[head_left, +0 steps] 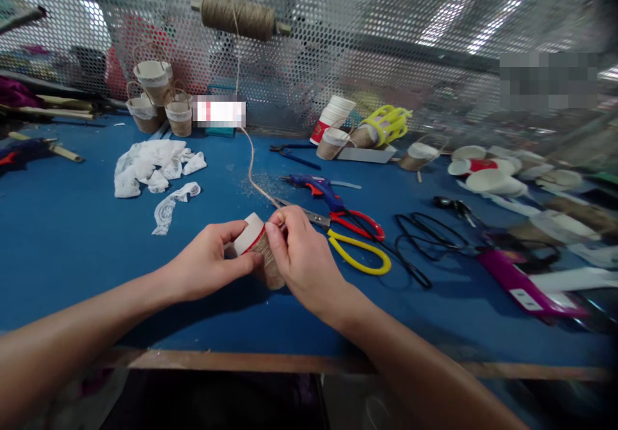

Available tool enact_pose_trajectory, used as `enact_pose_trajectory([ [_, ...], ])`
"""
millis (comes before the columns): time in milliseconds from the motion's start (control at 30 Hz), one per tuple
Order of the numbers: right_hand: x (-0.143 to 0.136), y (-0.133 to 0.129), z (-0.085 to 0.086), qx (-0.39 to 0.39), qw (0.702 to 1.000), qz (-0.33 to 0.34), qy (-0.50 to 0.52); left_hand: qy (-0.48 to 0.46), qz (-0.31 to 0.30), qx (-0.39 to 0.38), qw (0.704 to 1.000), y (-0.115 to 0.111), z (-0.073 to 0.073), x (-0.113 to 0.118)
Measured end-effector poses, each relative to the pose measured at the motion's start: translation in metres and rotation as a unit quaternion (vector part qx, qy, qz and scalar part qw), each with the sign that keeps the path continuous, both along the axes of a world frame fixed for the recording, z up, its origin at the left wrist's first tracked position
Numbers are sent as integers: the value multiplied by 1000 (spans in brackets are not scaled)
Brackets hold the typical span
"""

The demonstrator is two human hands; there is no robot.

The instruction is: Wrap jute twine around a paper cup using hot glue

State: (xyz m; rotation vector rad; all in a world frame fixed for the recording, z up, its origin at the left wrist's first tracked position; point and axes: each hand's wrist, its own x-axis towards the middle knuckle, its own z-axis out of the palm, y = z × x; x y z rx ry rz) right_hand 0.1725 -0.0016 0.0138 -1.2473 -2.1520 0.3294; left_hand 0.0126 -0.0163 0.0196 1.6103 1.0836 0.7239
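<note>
Tilted over the near part of the table is a paper cup (270,269), wound mostly with brown twine; a red line and a white band show toward its upper left. My left hand (212,259) grips it, thumb and fingers closed around its side. With my right hand (302,256) I pinch the twine (252,159) against the cup's upper right side. That strand runs up to a large spool (236,18) on a rod at the mesh. Just beyond my right hand lie scissors (360,259) with red and yellow handles and a blue glue gun (318,188).
White lace pieces (149,163) lie at left. Twine-covered cups with handles (153,79) are stacked behind them. Pliers (294,155), white paper cups (333,118) and a yellow plastic holder (389,124) sit at the back. A black cable (410,250) and purple power strip (531,285) occupy the right.
</note>
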Motion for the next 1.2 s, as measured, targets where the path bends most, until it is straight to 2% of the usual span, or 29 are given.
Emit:
enact_pose_trajectory([
  [167,3,1,6,49,997,44,50,11,-2,3,1000,1,-2,-2],
  [367,6,3,5,22,997,47,53,16,0,5,1000,1,0,0],
  [733,7,4,2,-36,996,46,74,1,-16,63,998,2,-2,-3],
  [1000,10,4,4,-32,995,48,76,29,-25,67,997,2,-1,-6],
  [1200,9,5,3,-64,994,48,72,9,-26,58,998,2,0,-5],
])
